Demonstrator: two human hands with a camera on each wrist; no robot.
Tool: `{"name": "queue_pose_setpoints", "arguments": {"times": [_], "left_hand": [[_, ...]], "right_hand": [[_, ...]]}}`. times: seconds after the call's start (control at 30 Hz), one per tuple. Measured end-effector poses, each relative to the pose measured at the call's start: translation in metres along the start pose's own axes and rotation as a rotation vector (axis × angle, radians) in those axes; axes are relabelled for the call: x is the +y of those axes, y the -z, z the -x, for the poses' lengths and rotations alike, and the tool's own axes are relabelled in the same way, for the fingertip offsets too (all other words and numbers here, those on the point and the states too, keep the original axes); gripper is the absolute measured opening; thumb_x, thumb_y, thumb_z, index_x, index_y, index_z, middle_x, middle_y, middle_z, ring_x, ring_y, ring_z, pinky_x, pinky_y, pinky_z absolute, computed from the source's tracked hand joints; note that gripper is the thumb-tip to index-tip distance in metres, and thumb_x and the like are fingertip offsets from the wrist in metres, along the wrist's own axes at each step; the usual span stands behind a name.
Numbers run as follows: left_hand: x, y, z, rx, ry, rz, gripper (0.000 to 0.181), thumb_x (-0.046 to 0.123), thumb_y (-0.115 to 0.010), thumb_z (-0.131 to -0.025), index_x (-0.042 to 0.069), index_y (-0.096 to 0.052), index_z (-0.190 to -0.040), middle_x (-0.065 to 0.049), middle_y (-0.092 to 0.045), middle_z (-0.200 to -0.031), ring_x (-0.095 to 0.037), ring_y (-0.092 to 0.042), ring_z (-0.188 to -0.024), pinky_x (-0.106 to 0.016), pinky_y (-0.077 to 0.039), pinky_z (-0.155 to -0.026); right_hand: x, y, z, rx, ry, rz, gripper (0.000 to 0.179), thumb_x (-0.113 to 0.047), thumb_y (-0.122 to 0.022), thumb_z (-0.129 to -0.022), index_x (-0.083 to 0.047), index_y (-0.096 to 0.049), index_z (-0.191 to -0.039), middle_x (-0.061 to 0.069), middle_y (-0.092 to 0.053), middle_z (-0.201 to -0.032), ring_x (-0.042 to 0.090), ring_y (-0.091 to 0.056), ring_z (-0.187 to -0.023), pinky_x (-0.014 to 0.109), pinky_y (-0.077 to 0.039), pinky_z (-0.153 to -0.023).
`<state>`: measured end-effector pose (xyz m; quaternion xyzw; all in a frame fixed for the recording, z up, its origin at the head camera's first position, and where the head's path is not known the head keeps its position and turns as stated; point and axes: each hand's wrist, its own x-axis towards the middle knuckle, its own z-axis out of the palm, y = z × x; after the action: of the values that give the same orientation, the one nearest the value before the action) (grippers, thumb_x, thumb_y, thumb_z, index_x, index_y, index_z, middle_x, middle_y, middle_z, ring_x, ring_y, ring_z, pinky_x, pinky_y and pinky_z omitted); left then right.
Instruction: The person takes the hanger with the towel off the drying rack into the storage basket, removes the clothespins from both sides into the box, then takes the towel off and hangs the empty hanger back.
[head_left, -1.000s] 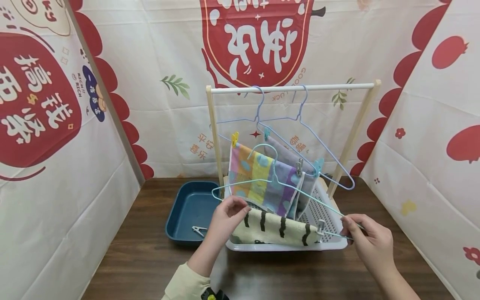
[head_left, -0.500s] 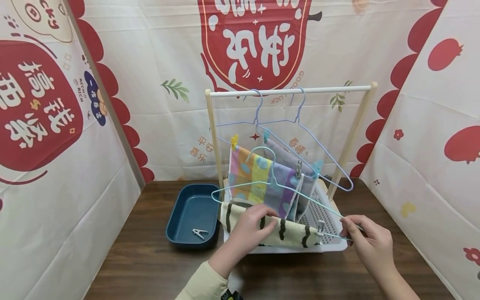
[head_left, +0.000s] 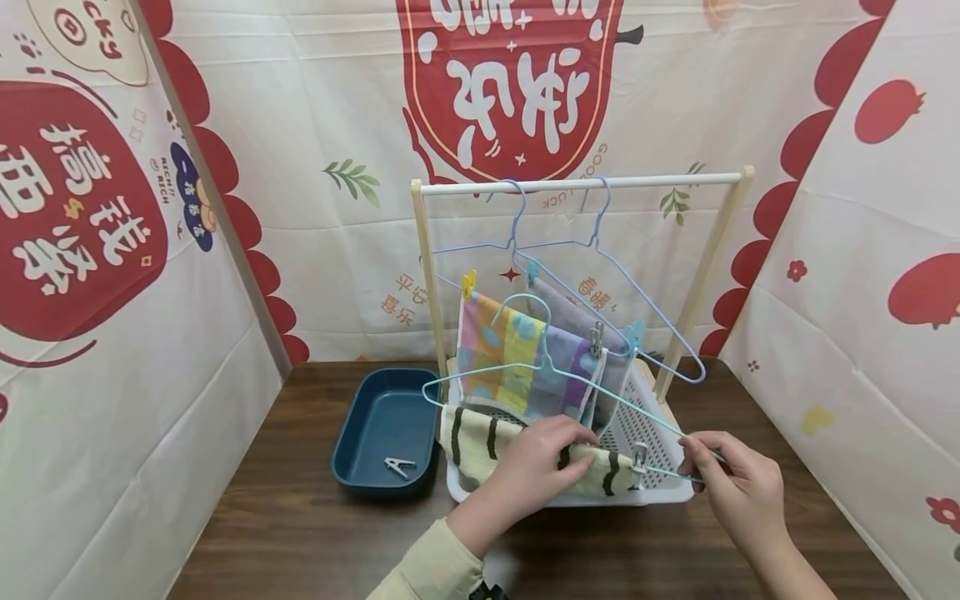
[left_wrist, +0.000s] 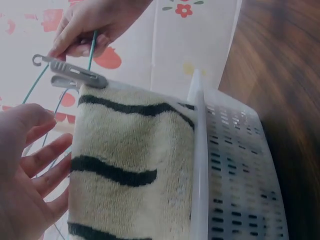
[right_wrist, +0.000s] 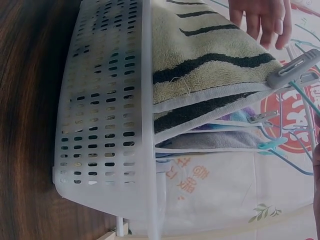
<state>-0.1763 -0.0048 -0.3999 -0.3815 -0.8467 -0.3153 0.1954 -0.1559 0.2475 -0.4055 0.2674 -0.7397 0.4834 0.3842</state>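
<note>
Head view shows a cream terry towel with wavy black stripes (head_left: 474, 442) folded over a mint-green wire hanger (head_left: 547, 363), just left of the right hand (head_left: 741, 479), which pinches the hanger's end. Nearest that pinch, a grey slotted clip (head_left: 640, 457) fastens the towel. Farther left, the left hand (head_left: 532, 471), fingers loosely parted, reaches across the towel. Below-left of the pinch sits a white perforated plastic basket (head_left: 648, 497).

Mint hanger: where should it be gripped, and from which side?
Mint hanger: probably best by the neck, just below the hook, coming from the person's side. The neck rises between the sloping arms, above the striped towel, and the multicoloured towel hangs behind it. That hold should leave the hook's curve free. The right hand pinches its right end.
</note>
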Motion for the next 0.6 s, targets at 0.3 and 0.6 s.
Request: {"name": "queue_pose_setpoints", "arguments": {"times": [0.3, 0.6], "left_hand": [[0.009, -0.003, -0.007, -0.072, -0.039, -0.06, 0.03, 0.029, -0.071, -0.09, 0.016, -0.065, -0.116, 0.008, -0.066, -0.109, -0.002, -0.059, -0.102, -0.012, -0.04, -0.09], [0.015, -0.005, -0.014, -0.09, -0.08, -0.12, 0.039, 0.038, -0.072, -0.088, 0.018, -0.065, -0.122, 0.011, -0.066, -0.11, 0.001, -0.058, -0.102, -0.011, -0.039, -0.091]], "right_hand": [[-0.002, -0.002, 0.001, -0.001, -0.002, 0.01, 0.019, 0.021, -0.063, -0.081, 0.002, -0.066, -0.079, 0.0, -0.059, -0.061, 0.003, -0.05, -0.045, 0.017, -0.04, -0.04], [-0.001, -0.003, 0.0, -0.01, -0.007, 0.027, 0.021, 0.023, -0.063, -0.079, 0.002, -0.066, -0.08, -0.001, -0.06, -0.061, 0.002, -0.052, -0.046, 0.015, -0.042, -0.042]]}}
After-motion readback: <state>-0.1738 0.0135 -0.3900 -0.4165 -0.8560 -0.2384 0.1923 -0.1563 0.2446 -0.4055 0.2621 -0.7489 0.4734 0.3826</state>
